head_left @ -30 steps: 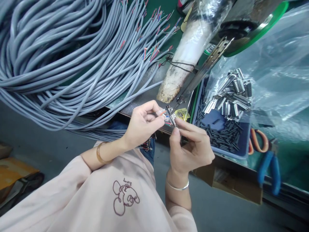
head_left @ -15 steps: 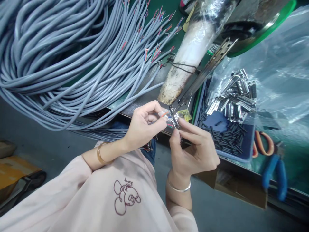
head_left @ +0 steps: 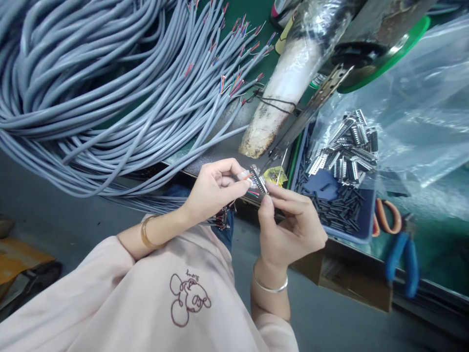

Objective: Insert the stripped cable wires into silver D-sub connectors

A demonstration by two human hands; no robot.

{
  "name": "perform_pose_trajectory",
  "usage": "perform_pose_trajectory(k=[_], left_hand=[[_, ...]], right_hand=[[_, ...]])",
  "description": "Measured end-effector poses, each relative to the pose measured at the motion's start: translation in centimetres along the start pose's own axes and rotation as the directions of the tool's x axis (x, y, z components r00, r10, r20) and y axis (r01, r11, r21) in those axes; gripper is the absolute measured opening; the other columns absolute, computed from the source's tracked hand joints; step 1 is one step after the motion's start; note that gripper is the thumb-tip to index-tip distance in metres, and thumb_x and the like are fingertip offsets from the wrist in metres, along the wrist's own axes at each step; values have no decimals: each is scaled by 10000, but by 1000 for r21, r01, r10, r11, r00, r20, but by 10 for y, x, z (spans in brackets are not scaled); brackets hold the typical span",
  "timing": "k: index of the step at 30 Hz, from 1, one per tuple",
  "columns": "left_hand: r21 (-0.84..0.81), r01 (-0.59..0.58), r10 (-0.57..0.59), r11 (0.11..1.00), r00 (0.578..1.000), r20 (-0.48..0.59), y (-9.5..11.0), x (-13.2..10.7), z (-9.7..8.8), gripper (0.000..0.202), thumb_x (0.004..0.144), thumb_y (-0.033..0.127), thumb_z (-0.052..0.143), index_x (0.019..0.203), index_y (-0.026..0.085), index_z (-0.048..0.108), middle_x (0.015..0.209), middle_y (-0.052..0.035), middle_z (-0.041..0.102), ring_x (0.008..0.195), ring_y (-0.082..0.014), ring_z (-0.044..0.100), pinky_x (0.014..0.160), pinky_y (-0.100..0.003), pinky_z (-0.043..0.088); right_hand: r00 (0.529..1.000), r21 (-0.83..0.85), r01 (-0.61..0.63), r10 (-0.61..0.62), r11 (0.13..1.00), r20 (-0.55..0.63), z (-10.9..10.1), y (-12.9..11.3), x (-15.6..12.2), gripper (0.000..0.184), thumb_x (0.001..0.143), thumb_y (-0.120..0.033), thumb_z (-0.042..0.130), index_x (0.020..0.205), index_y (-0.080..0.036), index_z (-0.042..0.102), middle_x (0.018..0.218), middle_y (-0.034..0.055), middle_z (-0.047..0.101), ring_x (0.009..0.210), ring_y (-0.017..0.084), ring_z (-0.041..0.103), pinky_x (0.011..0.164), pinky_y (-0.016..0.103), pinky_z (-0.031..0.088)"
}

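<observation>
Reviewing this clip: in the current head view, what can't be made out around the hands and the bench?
- Small connector between the left hand and right hand: too small to count pins, and fingers cover its lower part.
- Coloured wire ends: too fine and partly under the fingers to tell where they seat.
- Grey cable bundle: cut off by the left and top edges.
- Parts in the blue tray: partly behind a clear plastic bag.
</observation>
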State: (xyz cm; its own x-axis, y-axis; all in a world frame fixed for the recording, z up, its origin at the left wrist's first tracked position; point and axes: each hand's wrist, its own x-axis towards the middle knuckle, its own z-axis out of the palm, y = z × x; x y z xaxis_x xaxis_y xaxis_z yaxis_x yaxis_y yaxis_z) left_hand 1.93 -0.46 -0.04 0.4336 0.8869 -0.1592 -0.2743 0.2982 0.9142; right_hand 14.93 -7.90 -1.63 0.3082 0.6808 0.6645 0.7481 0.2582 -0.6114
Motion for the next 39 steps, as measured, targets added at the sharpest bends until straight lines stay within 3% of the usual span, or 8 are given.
perform_pose_trajectory(k=[6,18,27,30,33,36,39], left_hand=[[30,-88,91,996,992,-88,-3,1,7,174,704,202,706,687,176,535,663,29,548,491,-25,377,422,-165,265],[103,-187,198,977,974,-108,-3,1,9,118,725,207,675,700,173,564,759,0,645,512,-31,449,451,-163,348],[135,-83,96,987,991,-94,-5,-4,5,151,715,211,685,685,174,542,729,7,612,509,-32,396,450,-180,304],[109,-71,77,992,996,-52,-4,-7,2,141,716,177,703,784,170,580,708,32,581,506,-29,401,464,-171,325],[-1,-81,81,997,995,60,-2,-12,-4,235,722,156,696,935,172,601,725,34,605,525,-43,457,483,-162,373],[-28,-79,83,996,983,164,2,-15,-10,181,729,144,669,901,161,615,710,23,607,536,-50,465,488,-161,384],[35,-89,83,995,985,152,4,-17,-13,142,715,135,685,838,157,617,735,5,619,571,-56,485,523,-166,418]], right_hand=[[987,-120,157,-160,980,-18,2,0,4,158,846,-75,757,868,-193,655,975,31,811,852,141,777,787,267,625],[979,-204,196,-202,959,-10,4,-2,8,144,850,-108,771,874,-209,672,970,18,811,843,140,780,784,261,636],[958,-229,285,-287,931,24,1,2,1,153,850,-110,767,852,-197,642,944,34,818,782,134,787,737,207,631],[975,-202,215,-223,955,-15,1,0,-1,181,818,-84,793,843,-195,653,935,18,817,794,129,785,735,199,624],[999,-53,7,-9,999,-33,0,-2,-3,166,824,-82,779,816,-200,662,899,1,807,805,129,781,683,196,617],[988,93,-157,157,983,4,-1,-4,-5,152,834,-95,767,788,-198,665,863,-8,798,779,119,775,634,177,605],[981,138,-190,192,972,-1,-1,-7,-6,156,825,-102,777,773,-190,659,867,1,803,770,124,777,633,182,612]])
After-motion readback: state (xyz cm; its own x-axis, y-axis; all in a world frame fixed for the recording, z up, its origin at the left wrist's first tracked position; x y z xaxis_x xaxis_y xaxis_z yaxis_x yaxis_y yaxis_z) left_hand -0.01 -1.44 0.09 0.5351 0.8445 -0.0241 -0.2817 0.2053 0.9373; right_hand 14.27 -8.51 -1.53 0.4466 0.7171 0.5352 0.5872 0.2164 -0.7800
